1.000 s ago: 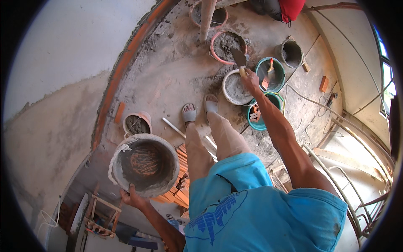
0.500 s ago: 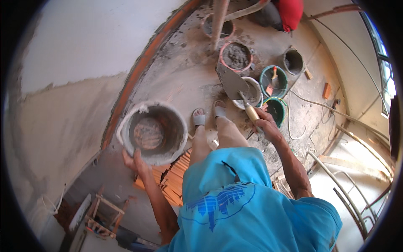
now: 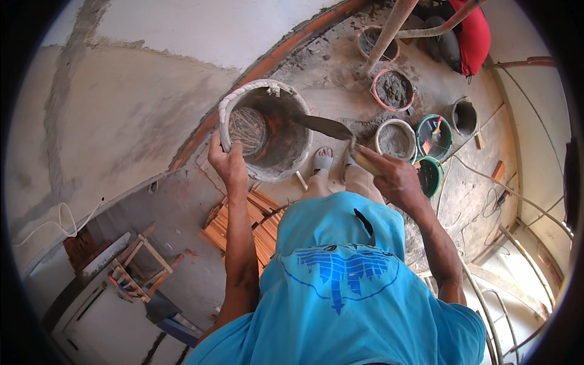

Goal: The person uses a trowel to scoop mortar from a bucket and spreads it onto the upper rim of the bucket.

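My left hand is closed on the near left rim of a grey mortar-stained bucket, fingers hooked at its edge. The bucket is tilted, its mouth turned toward me, and smears of mortar coat the inside. In my right hand is the wooden handle of a trowel, the fingers wrapped round it. The trowel's blade shows nearly edge-on, its tip at the bucket's right inner wall; whether they touch I cannot tell.
Ahead on the floor stand a red-rimmed bucket of mortar, a white bucket, and green buckets, one with a brush. A pole and a crouching person in red are beyond. Stacked orange bricks lie near my legs.
My left hand has lifted and tilted the bucket forward and to the right. My right hand has swung the trowel from above the other buckets to this bucket's mouth, turning the blade edge-on.
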A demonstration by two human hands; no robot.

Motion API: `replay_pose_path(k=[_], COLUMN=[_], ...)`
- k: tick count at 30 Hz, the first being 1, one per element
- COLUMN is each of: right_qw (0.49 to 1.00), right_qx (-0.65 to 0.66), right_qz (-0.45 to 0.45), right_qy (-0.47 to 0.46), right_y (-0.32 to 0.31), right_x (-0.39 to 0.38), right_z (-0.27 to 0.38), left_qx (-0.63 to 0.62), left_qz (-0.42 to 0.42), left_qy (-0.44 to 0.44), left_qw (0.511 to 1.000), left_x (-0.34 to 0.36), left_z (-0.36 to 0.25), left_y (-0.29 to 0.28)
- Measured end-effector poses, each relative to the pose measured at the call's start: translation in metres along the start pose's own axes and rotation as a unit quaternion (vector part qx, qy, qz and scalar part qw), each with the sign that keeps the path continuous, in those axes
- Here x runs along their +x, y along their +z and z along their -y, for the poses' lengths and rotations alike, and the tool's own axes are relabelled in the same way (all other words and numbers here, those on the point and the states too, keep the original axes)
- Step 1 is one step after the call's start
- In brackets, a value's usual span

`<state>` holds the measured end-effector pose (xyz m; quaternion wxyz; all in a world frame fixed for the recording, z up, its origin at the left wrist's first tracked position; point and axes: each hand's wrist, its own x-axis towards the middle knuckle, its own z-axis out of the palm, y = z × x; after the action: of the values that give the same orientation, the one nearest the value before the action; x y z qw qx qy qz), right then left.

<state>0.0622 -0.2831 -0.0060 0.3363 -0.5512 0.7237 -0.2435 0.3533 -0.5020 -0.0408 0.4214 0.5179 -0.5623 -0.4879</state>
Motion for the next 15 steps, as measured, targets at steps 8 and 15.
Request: replay_pose_path(k=[8,15], right_qw=[0.962,0.940], right_qx=[-0.236,-0.298], right_qz=[-0.009,-0.007], right_qy=[-0.138,-0.169], right_y=[0.046,0.067], right_x=[0.052,0.084], right_z=[0.039,0.052], left_qx=[0.219,0.274], left_qz=[-0.050,-0.060], left_qy=[0.080,0.132], left_qw=[0.971,0.951], left_x=[-0.004,-0.007], left_z=[-0.029,-0.021], left_y=[0.013,0.016])
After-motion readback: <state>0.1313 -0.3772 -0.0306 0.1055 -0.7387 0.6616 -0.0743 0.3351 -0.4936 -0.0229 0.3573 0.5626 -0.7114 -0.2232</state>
